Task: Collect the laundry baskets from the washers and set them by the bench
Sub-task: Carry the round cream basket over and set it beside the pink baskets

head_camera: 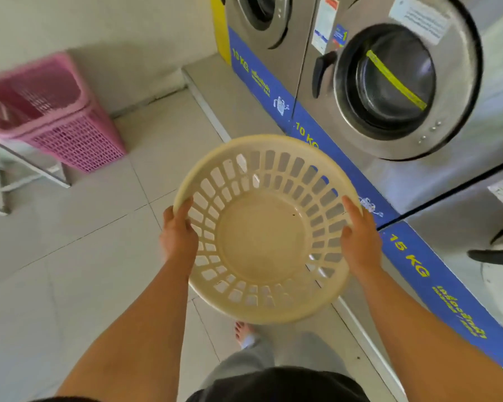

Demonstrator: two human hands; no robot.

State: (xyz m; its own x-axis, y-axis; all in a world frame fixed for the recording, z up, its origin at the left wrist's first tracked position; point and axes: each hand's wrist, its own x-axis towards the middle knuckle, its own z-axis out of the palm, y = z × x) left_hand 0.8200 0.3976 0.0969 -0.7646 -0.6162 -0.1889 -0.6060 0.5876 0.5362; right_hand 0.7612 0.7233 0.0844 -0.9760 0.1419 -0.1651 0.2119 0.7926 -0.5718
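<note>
Washers ran along the right, floor clear ahead, a pink basket already parked beside what looked like the desk frame at far left. One cream basket, empty, was off the floor in front of the 10 kg washer, left hand and right hand both clamped on its rim at opposite sides. Judged partway: this basket picked up but not yet carried to the desk; can't tell if more remained by the washers.
</note>
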